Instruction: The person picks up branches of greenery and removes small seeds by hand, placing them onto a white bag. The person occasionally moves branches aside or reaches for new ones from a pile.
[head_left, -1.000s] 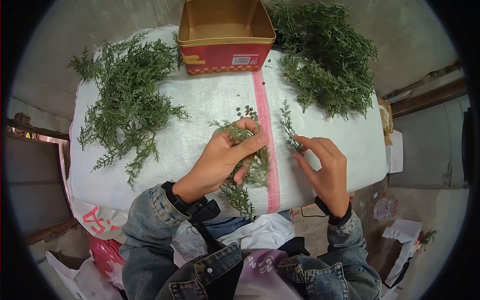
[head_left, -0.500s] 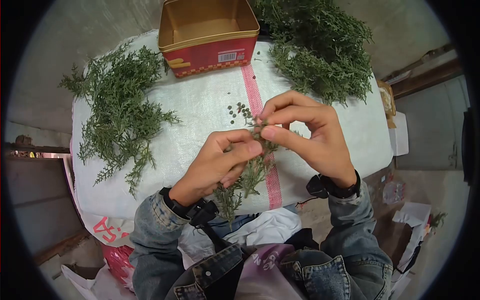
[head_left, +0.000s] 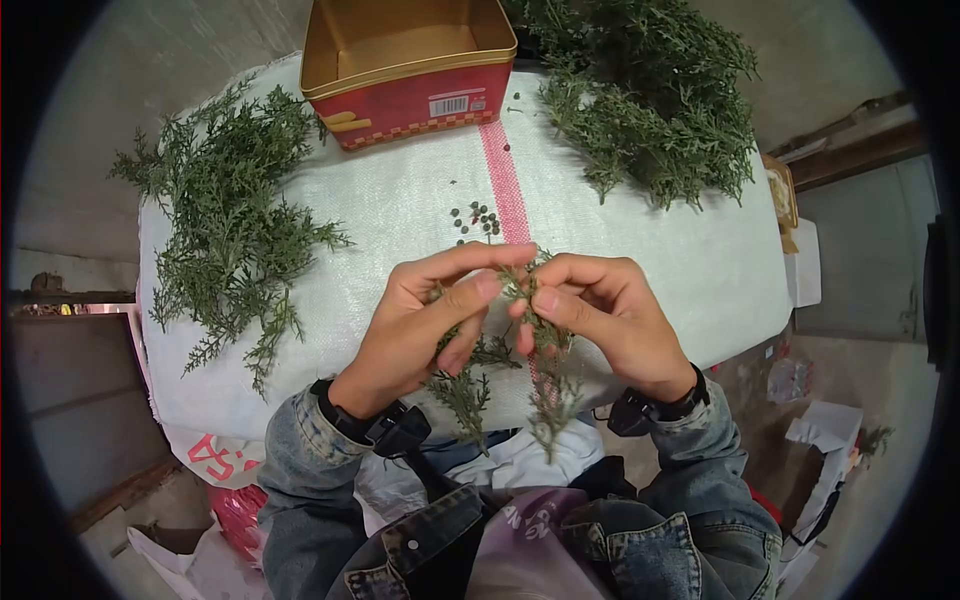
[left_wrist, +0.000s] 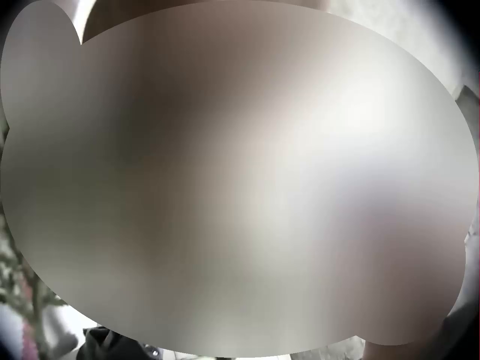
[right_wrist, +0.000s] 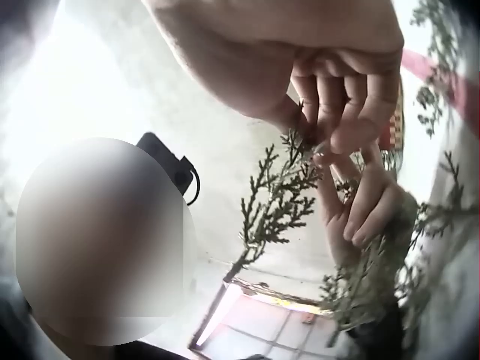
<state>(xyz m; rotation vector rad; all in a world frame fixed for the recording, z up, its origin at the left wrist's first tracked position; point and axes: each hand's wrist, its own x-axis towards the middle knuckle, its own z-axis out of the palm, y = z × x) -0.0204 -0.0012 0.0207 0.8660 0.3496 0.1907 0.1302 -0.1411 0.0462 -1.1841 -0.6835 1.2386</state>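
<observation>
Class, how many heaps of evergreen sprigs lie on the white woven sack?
2: the left heap, left of the red tin, and the right heap, right of it. Anything behind the tin is hidden.

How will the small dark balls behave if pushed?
Probably apt to roll: the balls look round and lie loose on the white woven cover. Likely light, given their small size. The weave may slow them a little.
</observation>
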